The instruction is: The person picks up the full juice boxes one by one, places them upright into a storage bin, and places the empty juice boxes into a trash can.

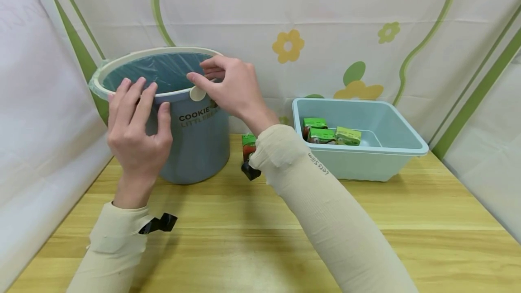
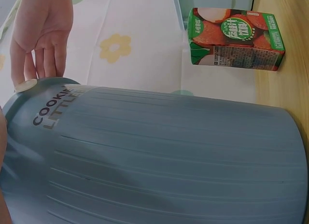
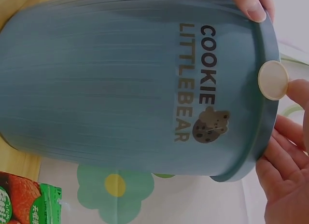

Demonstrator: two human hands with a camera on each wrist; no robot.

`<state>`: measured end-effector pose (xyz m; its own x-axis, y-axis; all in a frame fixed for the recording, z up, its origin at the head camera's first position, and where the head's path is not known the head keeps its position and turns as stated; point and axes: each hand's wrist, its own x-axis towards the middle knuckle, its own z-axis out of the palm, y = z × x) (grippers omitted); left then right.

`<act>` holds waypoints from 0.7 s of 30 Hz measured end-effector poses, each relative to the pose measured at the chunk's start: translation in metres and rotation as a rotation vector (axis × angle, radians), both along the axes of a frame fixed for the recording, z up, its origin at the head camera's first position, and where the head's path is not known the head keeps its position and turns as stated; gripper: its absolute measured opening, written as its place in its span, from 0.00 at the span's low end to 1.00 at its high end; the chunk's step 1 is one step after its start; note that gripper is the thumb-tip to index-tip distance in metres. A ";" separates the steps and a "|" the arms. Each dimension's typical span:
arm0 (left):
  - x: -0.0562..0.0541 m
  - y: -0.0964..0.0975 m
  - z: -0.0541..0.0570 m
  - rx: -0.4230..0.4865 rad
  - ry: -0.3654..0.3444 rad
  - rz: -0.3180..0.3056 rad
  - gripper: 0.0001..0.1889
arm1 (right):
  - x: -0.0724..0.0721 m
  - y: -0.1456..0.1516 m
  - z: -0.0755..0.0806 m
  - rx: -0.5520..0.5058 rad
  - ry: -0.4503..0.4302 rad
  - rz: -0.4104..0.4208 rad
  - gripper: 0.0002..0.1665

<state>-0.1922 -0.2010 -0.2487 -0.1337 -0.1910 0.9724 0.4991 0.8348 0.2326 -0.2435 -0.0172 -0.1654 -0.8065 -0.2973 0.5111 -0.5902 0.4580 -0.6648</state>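
A blue-grey trash bin [image 1: 195, 144] with a cream rim ring [image 1: 179, 49] stands upright at the left of the table. A thin clear bin liner [image 1: 163, 69] lines its inside and hangs over the left rim. My left hand [image 1: 136, 132] lies at the front rim, fingers extended over the edge and thumb outside. At the right rim, my right hand [image 1: 234, 85] has its thumb by the round cream tab [image 3: 273, 80] and its fingers loosely bent along the edge. Neither hand visibly pinches the liner. Part of the bin's lettering is hidden in the head view.
Right of the bin, a juice carton [image 2: 236, 39] stands partly behind my right sleeve in the head view. A light blue plastic tub [image 1: 358, 162] farther right holds several green-topped cartons [image 1: 321, 136]. A patterned white cloth [image 1: 228, 3] hangs behind the wooden table [image 1: 228, 238].
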 end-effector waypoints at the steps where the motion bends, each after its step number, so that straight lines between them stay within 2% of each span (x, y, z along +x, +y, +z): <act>1: 0.000 0.000 0.000 0.001 0.000 0.000 0.18 | 0.000 0.000 -0.001 -0.001 0.003 0.003 0.25; 7: -0.001 -0.001 -0.001 0.005 0.004 0.000 0.17 | 0.000 0.005 -0.007 -0.016 0.010 0.054 0.25; 11: 0.000 -0.001 -0.001 0.006 0.007 -0.002 0.17 | 0.000 0.010 -0.016 -0.065 -0.020 0.124 0.26; 17: 0.001 0.002 -0.001 0.022 0.011 -0.010 0.17 | -0.002 0.020 -0.032 -0.334 -0.071 0.318 0.25; 21: 0.001 0.003 0.000 0.036 0.019 -0.018 0.16 | -0.002 0.032 -0.044 -0.463 -0.082 0.371 0.24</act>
